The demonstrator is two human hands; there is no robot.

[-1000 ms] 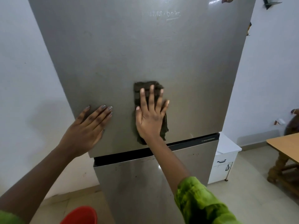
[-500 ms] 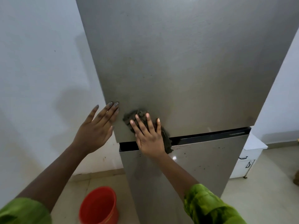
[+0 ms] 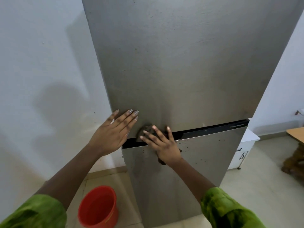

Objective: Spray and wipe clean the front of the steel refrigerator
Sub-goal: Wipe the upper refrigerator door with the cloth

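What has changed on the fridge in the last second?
The right hand slid the dark cloth down and left on the upper door, to the black gap below it. The left hand stayed flat on that door's lower left corner.

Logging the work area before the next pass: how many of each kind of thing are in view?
Refrigerator: 1
Cloth: 1
Red bucket: 1
Hands: 2, left hand and right hand
White cabinet: 1
Wooden table: 1
Total: 7
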